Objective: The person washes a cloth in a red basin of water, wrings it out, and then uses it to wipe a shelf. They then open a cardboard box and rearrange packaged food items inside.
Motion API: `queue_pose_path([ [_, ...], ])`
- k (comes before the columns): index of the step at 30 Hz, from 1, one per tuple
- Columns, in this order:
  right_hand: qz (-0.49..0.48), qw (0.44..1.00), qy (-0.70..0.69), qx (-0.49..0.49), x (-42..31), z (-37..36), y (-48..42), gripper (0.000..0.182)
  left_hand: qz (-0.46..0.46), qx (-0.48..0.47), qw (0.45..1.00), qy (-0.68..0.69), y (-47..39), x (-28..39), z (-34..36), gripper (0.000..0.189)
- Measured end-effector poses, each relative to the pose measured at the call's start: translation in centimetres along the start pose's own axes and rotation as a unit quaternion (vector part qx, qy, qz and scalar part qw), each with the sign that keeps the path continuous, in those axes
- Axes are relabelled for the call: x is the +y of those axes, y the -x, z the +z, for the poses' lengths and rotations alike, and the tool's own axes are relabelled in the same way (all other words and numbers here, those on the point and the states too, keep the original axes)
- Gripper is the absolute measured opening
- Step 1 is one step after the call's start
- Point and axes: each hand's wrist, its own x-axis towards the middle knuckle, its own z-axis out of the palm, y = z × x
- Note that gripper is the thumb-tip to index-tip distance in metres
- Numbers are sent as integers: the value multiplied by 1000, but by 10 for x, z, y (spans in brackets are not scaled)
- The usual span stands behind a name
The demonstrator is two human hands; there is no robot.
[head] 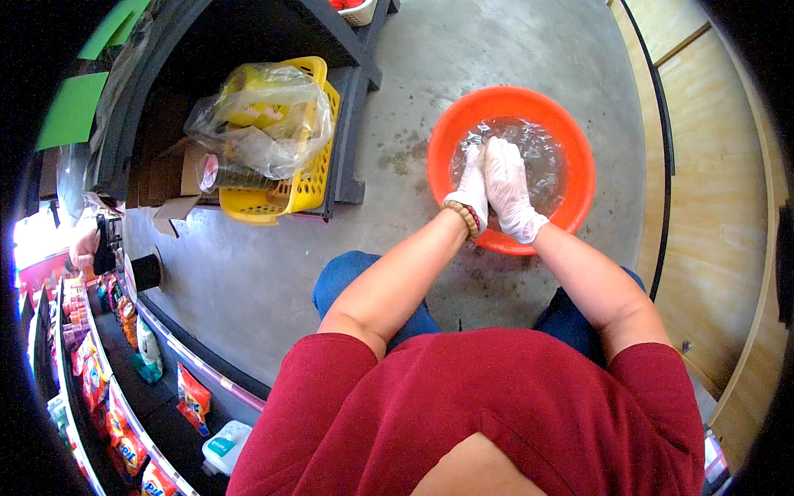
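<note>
On the concrete floor before me stands a round orange plastic basin (451,133) with water (546,155) in its bottom. Over the water, inside the rim, my left hand (473,185) and my right hand (507,180) are side by side and touching. Both wear thin white gloves that look wet. Their fingertips point away from me and are at the water, partly hidden. Whether anything is between the palms cannot be seen. A beaded bracelet (460,211) circles my left wrist close to the basin's near rim.
At left, a dark shelf unit (350,133) holds a yellow perforated basket (319,170) with a clear plastic bag (273,142). Plywood panels (713,186) rise at right. Store shelves with detergent bags (193,397) curve along the lower left. Dark wet spots (406,158) mark the floor.
</note>
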Motion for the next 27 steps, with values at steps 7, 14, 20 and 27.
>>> queue_pose_path([
  [7,66,998,-9,-9,-4,-13,-10,38,96,36,979,-175,24,-10,30,56],
  [14,267,938,-221,-4,9,-19,-25,40,79,130,915,-373,-4,-21,0,61],
  [20,404,814,-415,34,15,-36,-34,43,178,87,773,-602,37,8,38,59],
  [27,247,968,40,17,43,-85,-43,53,250,146,762,-580,24,26,4,52],
])
